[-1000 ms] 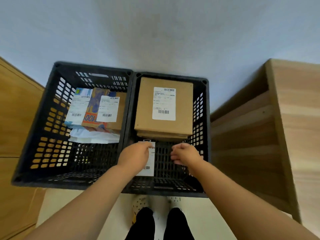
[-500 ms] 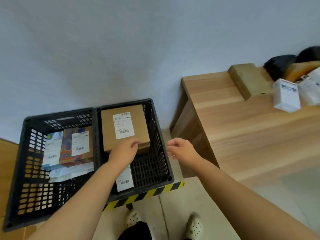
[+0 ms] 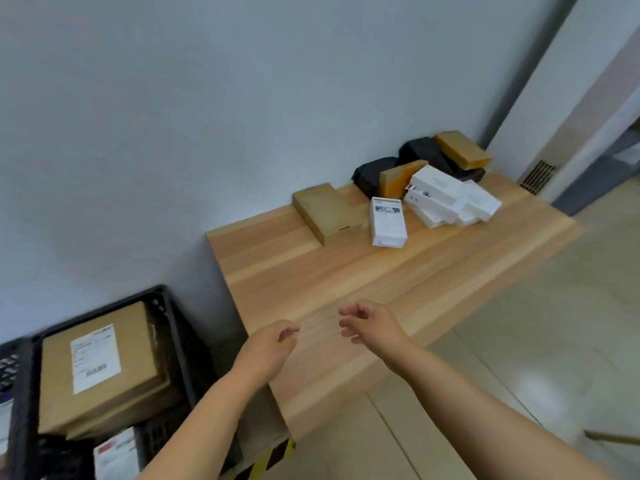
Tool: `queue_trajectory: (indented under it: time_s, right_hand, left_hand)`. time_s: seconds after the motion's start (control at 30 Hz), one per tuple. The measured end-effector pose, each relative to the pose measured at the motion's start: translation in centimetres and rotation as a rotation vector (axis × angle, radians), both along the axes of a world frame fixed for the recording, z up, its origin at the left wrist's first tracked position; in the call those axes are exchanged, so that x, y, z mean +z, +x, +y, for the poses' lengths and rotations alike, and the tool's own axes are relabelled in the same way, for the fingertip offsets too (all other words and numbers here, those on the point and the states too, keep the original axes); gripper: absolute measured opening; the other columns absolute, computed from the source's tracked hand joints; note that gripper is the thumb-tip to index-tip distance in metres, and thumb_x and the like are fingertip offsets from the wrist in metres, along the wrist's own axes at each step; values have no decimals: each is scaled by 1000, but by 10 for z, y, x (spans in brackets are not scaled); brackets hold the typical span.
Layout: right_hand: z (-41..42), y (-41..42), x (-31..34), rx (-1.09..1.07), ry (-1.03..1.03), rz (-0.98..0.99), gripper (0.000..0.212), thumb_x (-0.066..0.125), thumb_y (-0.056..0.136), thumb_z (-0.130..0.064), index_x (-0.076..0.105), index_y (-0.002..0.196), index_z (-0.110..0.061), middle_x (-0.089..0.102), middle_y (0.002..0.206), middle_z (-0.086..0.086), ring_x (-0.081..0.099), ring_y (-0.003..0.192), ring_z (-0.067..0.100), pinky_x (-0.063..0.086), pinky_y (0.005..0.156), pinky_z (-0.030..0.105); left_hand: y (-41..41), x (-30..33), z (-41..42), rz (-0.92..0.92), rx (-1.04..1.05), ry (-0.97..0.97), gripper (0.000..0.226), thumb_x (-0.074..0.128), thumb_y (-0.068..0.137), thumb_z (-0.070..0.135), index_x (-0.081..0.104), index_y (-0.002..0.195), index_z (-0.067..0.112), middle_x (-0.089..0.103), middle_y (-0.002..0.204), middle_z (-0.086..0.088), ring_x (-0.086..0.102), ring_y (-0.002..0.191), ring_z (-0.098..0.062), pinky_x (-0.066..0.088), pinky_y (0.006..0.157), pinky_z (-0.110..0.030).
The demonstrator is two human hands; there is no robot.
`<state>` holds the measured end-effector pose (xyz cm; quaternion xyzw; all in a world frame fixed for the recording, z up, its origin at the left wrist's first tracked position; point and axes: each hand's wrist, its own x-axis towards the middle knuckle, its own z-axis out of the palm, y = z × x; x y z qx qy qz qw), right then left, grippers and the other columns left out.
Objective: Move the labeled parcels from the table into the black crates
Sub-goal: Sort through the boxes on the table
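1. Now both grips empty: left hand (image 3: 268, 349) and right hand (image 3: 369, 323) loosely curled over the near tabletop (image 3: 346, 278).
2. Parcels (image 3: 433, 195) sit at 1 o'clock, well apart.
3. Nearest white parcel (image 3: 388, 221) runs 12–6; right hand nearer.
4. Black crate (image 3: 173, 327) at 8 o'clock.

Soft, even indoor light fills the scene with no harsh shadows, and a pale sheen glares off the floor tiles (image 3: 540, 382) at lower right. The whole frame is smeared by motion blur, so the label on the cardboard parcel (image 3: 97, 365) is unreadable. Wide-angle distortion bends the counter (image 3: 346, 282) edges and wall lines towards the borders.
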<state>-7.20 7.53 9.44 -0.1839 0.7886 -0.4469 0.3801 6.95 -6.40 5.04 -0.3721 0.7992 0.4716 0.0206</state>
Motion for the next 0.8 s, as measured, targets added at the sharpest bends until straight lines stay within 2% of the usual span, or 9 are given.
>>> queue_trajectory:
  time_s: [0.1,0.23,0.33,0.53,0.67,0.8]
  right_hand:
    - [41,-54,11,-45,10,39,14,54,90,-6,62,98,-14,63,95,5,60,75,13,45,63,20]
    - [71,-111,15,-81,24,58,17,53,90,-5,62,104,-9,63,95,7,60,73,12,45,62,21]
    - [73,-144,7,-70,32,45,16,53,89,-4,62,101,-10,63,93,6,60,72,12,45,62,21]
    - [64,-203,-9,-73,48,-16,13,53,90,-4,61,97,-11,63,92,6,60,73,14,46,63,22]
    - [50,-252,-14,-28,99,-20,13,53,89,-6,61,91,-16,65,95,7,63,78,16,48,65,23]
    - [26,-303,-15,-3,171,-11,12,54,89,-5,60,92,-14,62,91,7,60,71,14,45,60,23]
  left_hand:
    - [-53,6,41,85,9,76,27,48,96,23,60,120,26,60,120,8,54,109,-9,42,88,-23]
    - [-103,11,68,117,30,94,23,50,94,16,63,112,25,63,112,7,56,105,-11,40,90,-24]
    - [-127,8,67,133,60,74,22,52,92,14,62,103,29,63,109,7,58,105,-12,40,87,-24]
    - [-180,-3,49,129,140,1,25,53,91,12,64,111,20,60,110,6,52,86,-10,34,76,-22]
    - [-228,-8,33,127,160,38,24,52,92,15,63,112,23,59,110,7,52,91,-10,36,76,-22]
    - [-268,-8,9,94,180,80,21,51,93,18,59,109,29,57,112,7,53,99,-10,39,82,-24]
